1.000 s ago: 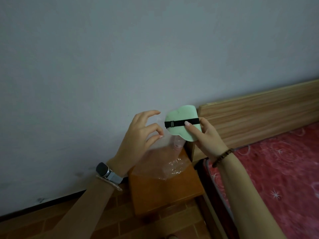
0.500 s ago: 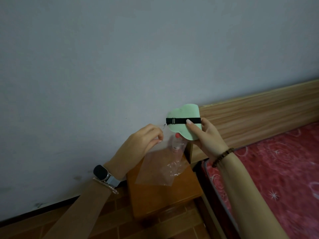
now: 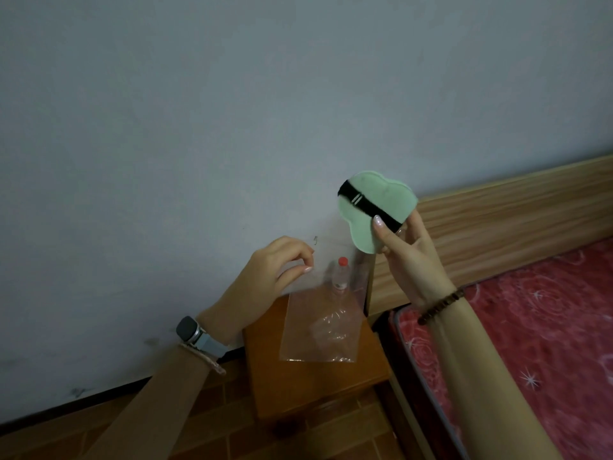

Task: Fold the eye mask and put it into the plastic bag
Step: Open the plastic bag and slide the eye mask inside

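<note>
- A plain grey wall (image 3: 232, 111) fills most of my view, above a brick-patterned floor (image 3: 205, 423).
- My right hand (image 3: 409, 260) pinches the folded pale-green eye mask (image 3: 376, 210), thumb on its black elastic strap (image 3: 366, 204), held up clear of the bag.
- My left hand (image 3: 275, 270) pinches the top edge of the clear plastic bag (image 3: 320, 323), which hangs over the small orange wooden stool (image 3: 315, 383).
- Behind the bag stands a red-capped bottle (image 3: 340, 273); at right, a wooden bed frame (image 3: 504, 227) and red patterned mattress (image 3: 530, 327).

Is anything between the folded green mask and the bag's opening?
Nothing visible: the folded green eye mask in the right hand is up and right of the clear plastic bag, pinched at its top by the left hand.
</note>
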